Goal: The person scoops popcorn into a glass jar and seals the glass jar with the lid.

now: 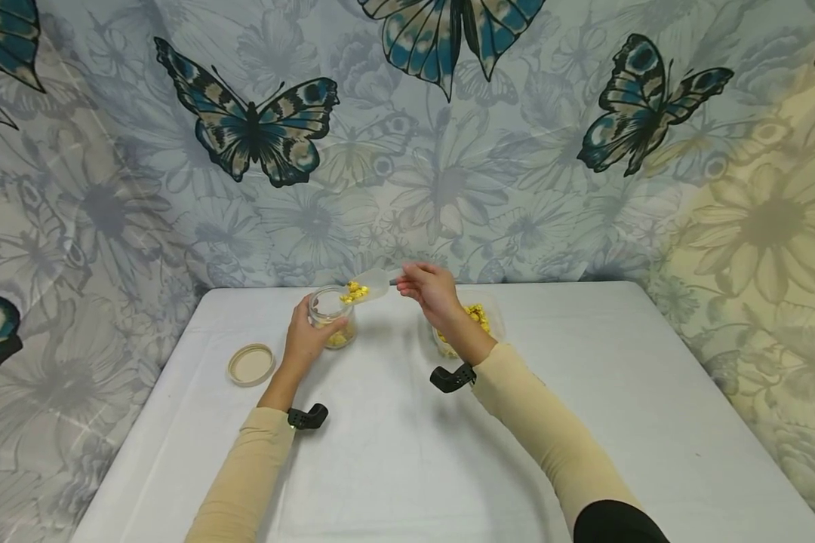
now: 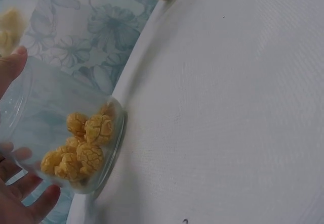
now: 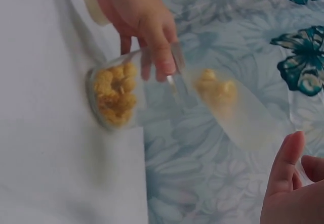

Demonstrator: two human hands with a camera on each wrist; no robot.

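My left hand [image 1: 306, 341] grips a clear round jar [image 2: 61, 90] by its side, thumb on one side and fingers on the other. Caramel-coloured popcorn [image 2: 83, 145] lies at the bottom of the jar. In the head view, my right hand [image 1: 432, 291] pinches the handle of a translucent scoop [image 1: 376, 282]. Yellow popcorn pieces [image 1: 355, 292] sit at the scoop's front end, which is over the jar's mouth. The right wrist view shows the scoop [image 3: 248, 120] sloping towards the jar; whether it touches the rim I cannot tell.
A clear tub [image 1: 494, 311] of yellow popcorn stands behind my right wrist, partly hidden by it. Left of the jar, a round cream-rimmed lid [image 1: 251, 365] lies on the white-covered table [image 1: 380, 452]. A butterfly-printed cloth [image 1: 448, 166] hangs behind the table's far edge.
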